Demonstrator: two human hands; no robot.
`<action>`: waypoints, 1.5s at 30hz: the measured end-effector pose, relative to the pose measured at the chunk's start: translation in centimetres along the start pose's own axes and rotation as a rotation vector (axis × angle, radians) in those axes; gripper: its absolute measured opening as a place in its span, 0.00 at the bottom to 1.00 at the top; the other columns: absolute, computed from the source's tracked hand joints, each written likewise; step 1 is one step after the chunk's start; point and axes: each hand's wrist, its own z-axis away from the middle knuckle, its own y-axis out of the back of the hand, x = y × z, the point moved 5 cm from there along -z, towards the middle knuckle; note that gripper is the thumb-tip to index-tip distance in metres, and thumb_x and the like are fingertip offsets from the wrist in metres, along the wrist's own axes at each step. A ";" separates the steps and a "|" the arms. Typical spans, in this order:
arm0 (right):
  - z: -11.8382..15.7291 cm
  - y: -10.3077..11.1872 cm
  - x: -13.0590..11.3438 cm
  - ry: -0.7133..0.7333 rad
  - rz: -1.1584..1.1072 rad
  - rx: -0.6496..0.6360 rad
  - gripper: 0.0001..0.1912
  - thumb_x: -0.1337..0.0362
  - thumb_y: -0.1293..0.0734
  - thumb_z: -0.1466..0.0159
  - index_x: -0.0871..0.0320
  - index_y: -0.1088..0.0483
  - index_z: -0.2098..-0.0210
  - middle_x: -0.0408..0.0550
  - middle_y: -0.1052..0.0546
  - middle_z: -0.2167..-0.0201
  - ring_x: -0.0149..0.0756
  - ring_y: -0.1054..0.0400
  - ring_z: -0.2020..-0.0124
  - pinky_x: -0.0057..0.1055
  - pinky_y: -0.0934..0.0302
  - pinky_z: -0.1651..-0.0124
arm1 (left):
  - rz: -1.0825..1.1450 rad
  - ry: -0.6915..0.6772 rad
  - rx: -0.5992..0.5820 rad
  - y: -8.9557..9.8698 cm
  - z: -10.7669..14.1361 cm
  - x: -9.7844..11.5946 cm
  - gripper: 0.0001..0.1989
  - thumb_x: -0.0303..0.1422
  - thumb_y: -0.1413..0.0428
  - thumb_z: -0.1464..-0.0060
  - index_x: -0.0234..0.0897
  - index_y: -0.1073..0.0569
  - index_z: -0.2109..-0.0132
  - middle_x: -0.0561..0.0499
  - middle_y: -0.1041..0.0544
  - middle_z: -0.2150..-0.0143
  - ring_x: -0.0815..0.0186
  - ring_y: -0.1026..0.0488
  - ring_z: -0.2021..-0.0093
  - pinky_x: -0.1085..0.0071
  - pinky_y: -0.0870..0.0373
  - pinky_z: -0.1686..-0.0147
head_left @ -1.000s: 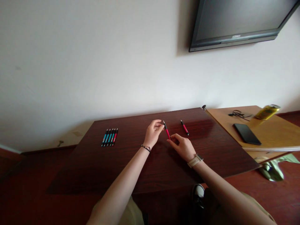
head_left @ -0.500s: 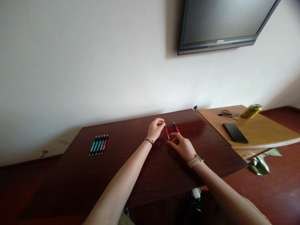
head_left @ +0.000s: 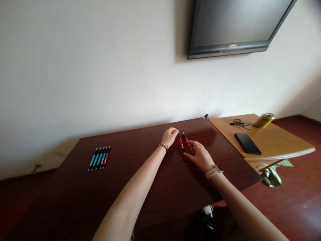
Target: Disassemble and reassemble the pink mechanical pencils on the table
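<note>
My left hand pinches the upper end of a red and black pen lying on the dark wooden table. At that pen's lower end is my right hand, fingers apart, with the thumb close to the tip. A second red pen lies just to the right, its lower part partly behind my right fingers. Farther left, several turquoise pens and one red pen rest side by side in a slanted row.
A lighter wooden table adjoins on the right, bearing a black phone, a black cable and a yellow can. A screen hangs on the wall above.
The pen between my hands has come nearer to the second red pen. My right fingers have spread and now reach over the second pen's lower part. The view has shifted slightly right.
</note>
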 end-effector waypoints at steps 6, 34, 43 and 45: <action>-0.1 0.8 1.5 0.023 0.137 0.042 0.34 0.57 0.28 0.37 0.51 0.37 0.34 0.55 0.29 0.41 0.55 0.36 0.40 0.52 0.40 0.35 | -0.148 -0.028 0.002 -0.8 -0.9 0.1 0.14 0.41 0.44 0.36 0.39 0.18 0.63 0.46 0.16 0.59 0.58 0.20 0.55 0.64 0.28 0.50; -0.9 -0.1 4.6 -0.020 0.258 0.030 0.35 0.53 0.28 0.37 0.52 0.37 0.33 0.58 0.29 0.41 0.58 0.37 0.39 0.54 0.39 0.36 | -0.383 -0.037 -0.002 -3.2 -3.0 -0.8 0.14 0.39 0.45 0.36 0.42 0.16 0.64 0.45 0.17 0.56 0.55 0.26 0.45 0.59 0.35 0.40; -0.8 0.0 4.8 -0.016 0.253 0.028 0.34 0.52 0.28 0.37 0.50 0.36 0.34 0.57 0.29 0.42 0.58 0.36 0.40 0.55 0.39 0.36 | -0.357 -0.057 0.002 -3.3 -2.8 -1.0 0.13 0.39 0.44 0.36 0.42 0.15 0.61 0.45 0.18 0.56 0.56 0.28 0.44 0.60 0.36 0.39; -0.7 0.0 4.8 -0.021 0.253 0.025 0.34 0.53 0.28 0.37 0.51 0.36 0.34 0.57 0.29 0.42 0.58 0.36 0.40 0.54 0.39 0.36 | -0.343 -0.067 -0.013 -3.4 -2.8 -1.0 0.13 0.38 0.45 0.36 0.42 0.15 0.61 0.44 0.18 0.55 0.55 0.29 0.44 0.59 0.36 0.39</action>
